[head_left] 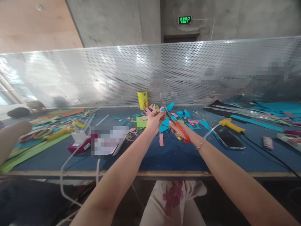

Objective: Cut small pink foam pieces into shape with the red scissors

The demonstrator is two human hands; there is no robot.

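Note:
My right hand (176,128) is closed round the red handles of a pair of scissors (183,131), whose blades point up and away to the left. Close to the blades, my left hand (155,120) pinches a small piece of blue and pink paper (162,109). Whether the blades touch that piece I cannot tell. Under and behind both hands lie scraps of blue paper (164,127), pink strips (161,139) and a green sheet (141,122).
A yellow cylinder (142,99) stands behind the scraps. On the right are a phone (231,138) and a yellow glue gun (231,125) with its cord. A purple power strip (80,145) lies left. Another person's arm (14,136) reaches in at far left.

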